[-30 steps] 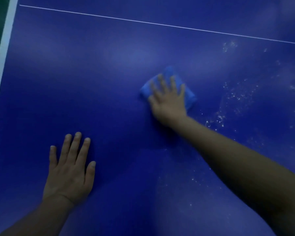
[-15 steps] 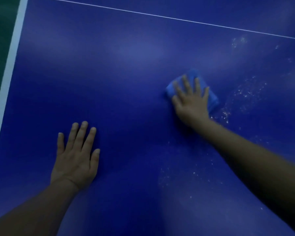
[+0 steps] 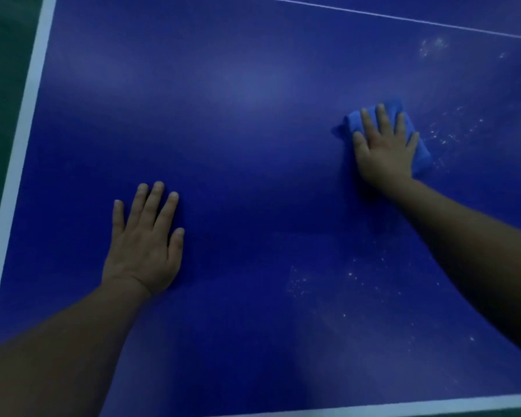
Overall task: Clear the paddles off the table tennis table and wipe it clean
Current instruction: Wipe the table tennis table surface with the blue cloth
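**Blue cloth pinned flat under the right palm**

Blue cloth (image 3: 422,158) lies beneath her right hand (image 3: 384,149), fingers spread flat, pressing rather than clenching. Left hand (image 3: 143,245) rests open, holding nothing, on the blue table (image 3: 238,145). White specks (image 3: 451,133) lie just right of the cloth.

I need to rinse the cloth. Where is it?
In the head view, the blue cloth lies right of centre on the table, flat under the right hand, beside white specks.
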Demonstrator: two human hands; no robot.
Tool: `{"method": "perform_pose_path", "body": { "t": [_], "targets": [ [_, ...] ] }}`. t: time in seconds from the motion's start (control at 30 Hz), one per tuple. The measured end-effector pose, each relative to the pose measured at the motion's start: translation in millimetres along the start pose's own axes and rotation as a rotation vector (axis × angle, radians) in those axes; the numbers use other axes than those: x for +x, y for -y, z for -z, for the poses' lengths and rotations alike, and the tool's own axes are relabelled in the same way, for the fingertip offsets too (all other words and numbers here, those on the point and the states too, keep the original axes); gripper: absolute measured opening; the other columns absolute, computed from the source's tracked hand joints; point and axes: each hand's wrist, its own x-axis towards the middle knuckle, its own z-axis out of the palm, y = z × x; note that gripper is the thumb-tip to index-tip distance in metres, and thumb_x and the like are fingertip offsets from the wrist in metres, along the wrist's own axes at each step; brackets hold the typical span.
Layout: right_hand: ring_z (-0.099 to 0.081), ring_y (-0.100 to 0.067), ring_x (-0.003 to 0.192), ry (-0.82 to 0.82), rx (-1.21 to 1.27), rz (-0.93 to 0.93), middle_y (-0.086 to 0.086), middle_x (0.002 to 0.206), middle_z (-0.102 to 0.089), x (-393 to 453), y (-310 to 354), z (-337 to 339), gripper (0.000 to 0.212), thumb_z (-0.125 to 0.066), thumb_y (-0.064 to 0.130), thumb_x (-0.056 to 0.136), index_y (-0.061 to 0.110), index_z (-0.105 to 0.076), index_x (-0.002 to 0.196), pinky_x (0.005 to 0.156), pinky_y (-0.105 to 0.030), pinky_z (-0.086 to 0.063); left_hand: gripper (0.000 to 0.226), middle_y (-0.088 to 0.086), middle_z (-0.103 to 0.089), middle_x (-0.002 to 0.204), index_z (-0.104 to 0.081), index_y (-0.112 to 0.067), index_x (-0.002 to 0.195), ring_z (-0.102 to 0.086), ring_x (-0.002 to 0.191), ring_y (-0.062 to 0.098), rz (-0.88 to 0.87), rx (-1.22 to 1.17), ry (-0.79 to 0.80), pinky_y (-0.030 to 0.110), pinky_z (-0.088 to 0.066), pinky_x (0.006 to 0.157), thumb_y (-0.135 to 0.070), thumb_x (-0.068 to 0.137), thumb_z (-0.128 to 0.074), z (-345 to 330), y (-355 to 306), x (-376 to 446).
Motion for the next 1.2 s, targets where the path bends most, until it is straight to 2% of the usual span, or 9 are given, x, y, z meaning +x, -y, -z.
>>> {"method": "perform_pose_path", "body": {
  "t": [0.1, 0.23, 0.3, 0.47, 0.57, 0.73, 0.83, 1.03, 1.2],
  "targets": [
    [-0.001, -0.032, 0.155, -0.045, -0.016, 0.047, 0.007, 0.169, -0.008, -77.2, 24.4, -19.9, 0.062, -0.020, 0.058, 0.098, 0.040, -0.019, 0.158, 0.118, -0.066, 0.001, 0.070, 0.000, 0.004, 0.168, -0.011, -0.019, 0.160, 0.016, 0.153, 0.015, 0.002, -0.016, -0.008, 0.049, 0.012, 0.123, -0.050, 0.098, -0.011, 0.7, 0.0, 1.9],
    [-0.006, -0.038, 0.154, 0.029, -0.120, 0.764, 0.001, 0.168, -0.015, -179.7, 24.0, -40.6, 0.056, -0.021, 0.056, 0.105, 0.039, -0.021, 0.158, 0.116, -0.070, -0.005, 0.070, 0.000, 0.003, 0.168, -0.013, -0.019, 0.160, 0.013, 0.154, 0.016, 0.006, -0.027, -0.032, 0.050, 0.009, 0.123, -0.050, 0.097, -0.011, 0.1, 0.5, 0.2],
    [-0.013, -0.039, 0.153, 0.060, -0.162, 0.886, -0.001, 0.166, -0.021, -154.4, 15.9, -33.3, 0.055, -0.025, 0.055, 0.103, 0.038, -0.027, 0.156, 0.116, -0.071, -0.008, 0.070, 0.000, 0.001, 0.169, -0.014, -0.019, 0.160, 0.011, 0.154, 0.017, 0.001, -0.032, -0.046, 0.051, 0.007, 0.124, -0.051, 0.097, -0.011, 0.1, 0.2, -0.3],
    [0.003, -0.029, 0.155, 0.009, 0.004, 0.115, 0.009, 0.169, -0.007, -53.4, 33.0, -13.5, 0.059, -0.022, 0.056, 0.101, 0.043, -0.017, 0.157, 0.118, -0.067, 0.002, 0.077, 0.003, -0.005, 0.169, -0.018, -0.018, 0.159, 0.005, 0.155, 0.020, -0.052, -0.050, -0.070, 0.052, 0.007, 0.123, -0.060, 0.094, -0.016, 1.5, 4.2, -1.3],
    [0.003, -0.032, 0.155, -0.020, 0.064, 0.006, 0.007, 0.169, -0.006, -85.4, 67.4, -24.3, 0.058, -0.025, 0.053, 0.103, 0.041, -0.016, 0.158, 0.117, -0.068, 0.004, 0.080, 0.003, -0.005, 0.169, -0.019, -0.018, 0.159, 0.005, 0.155, 0.020, -0.066, -0.082, -0.068, 0.050, 0.010, 0.123, -0.063, 0.092, -0.015, 2.3, 5.3, 0.5],
    [-0.012, -0.041, 0.153, 0.006, -0.029, 0.801, -0.002, 0.165, -0.027, -266.1, 88.2, -61.3, 0.054, -0.032, 0.053, 0.103, 0.035, -0.037, 0.153, 0.114, -0.073, -0.009, 0.082, 0.005, -0.006, 0.168, -0.025, -0.013, 0.158, 0.005, 0.155, 0.019, -0.120, -0.214, -0.064, 0.036, 0.014, 0.122, -0.061, 0.091, -0.018, 6.0, 8.8, -10.1],
    [-0.019, -0.041, 0.151, 0.072, -0.128, 1.106, -0.003, 0.162, -0.033, -260.7, 57.0, -50.7, 0.052, -0.035, 0.052, 0.102, 0.035, -0.040, 0.151, 0.115, -0.071, -0.011, 0.078, 0.006, -0.008, 0.168, -0.027, -0.010, 0.157, 0.004, 0.155, 0.020, -0.163, -0.209, -0.081, 0.035, 0.011, 0.123, -0.056, 0.094, -0.022, 3.0, 12.0, -41.9],
    [0.002, -0.030, 0.155, 0.015, 0.012, 0.091, 0.007, 0.169, -0.008, -131.7, 35.1, -20.9, 0.056, -0.025, 0.056, 0.104, 0.041, -0.017, 0.158, 0.119, -0.065, 0.001, 0.070, 0.009, -0.013, 0.166, -0.033, -0.007, 0.154, -0.003, 0.155, 0.024, -0.171, -0.170, -0.085, 0.045, 0.001, 0.125, -0.047, 0.097, -0.028, -22.3, 4.7, -135.6],
    [-0.003, -0.036, 0.154, -0.001, -0.042, 0.314, 0.001, 0.168, -0.015, -236.0, 72.1, -47.2, 0.059, -0.024, 0.054, 0.102, 0.037, -0.025, 0.157, 0.118, -0.067, -0.001, 0.068, 0.011, -0.016, 0.166, -0.033, -0.006, 0.154, -0.007, 0.155, 0.028, -0.158, -0.132, -0.094, 0.050, -0.002, 0.124, -0.044, 0.098, -0.031, -48.3, -20.5, -191.9]
  ]
}}
